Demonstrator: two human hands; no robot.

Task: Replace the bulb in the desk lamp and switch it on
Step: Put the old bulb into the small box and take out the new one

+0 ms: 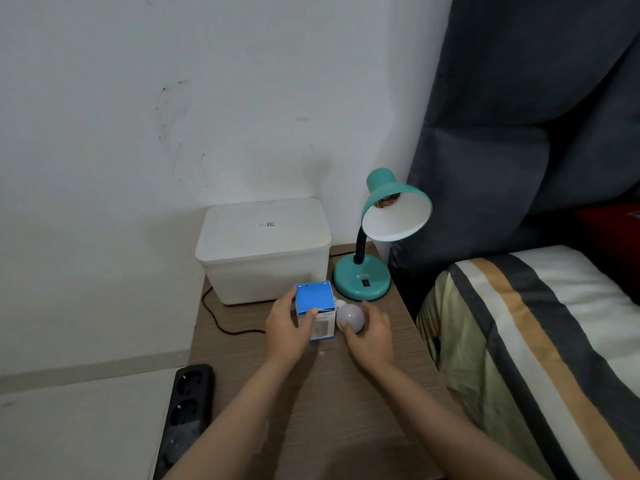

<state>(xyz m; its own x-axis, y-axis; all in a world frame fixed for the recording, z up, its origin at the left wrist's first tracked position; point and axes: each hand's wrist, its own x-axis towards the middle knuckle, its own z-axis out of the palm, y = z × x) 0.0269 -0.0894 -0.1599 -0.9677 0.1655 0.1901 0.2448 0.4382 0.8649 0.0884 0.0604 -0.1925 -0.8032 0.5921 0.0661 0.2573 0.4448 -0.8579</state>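
The left hand (289, 327) is gripping the blue box (314, 311); the right hand (369, 332) is gripping a bulb (350, 317). The lamp (381, 233) socket beyond both grips looks empty, so screwing in comes next.

A white wall (173, 98) fills most of what I can see, scuffed with faint dark marks and a small yellowish spot near the middle. Below it a pale skirting strip (93, 370) runs along a light floor (76, 427). A wood-grain desk (346, 410) stands against the wall in the corner. To its right a heavy dark grey curtain (536, 116) hangs in folds from the top downward. Just beside the desk is a bed (536, 341) with a striped cover in white, tan and dark grey. The light is soft, even and rather dim.
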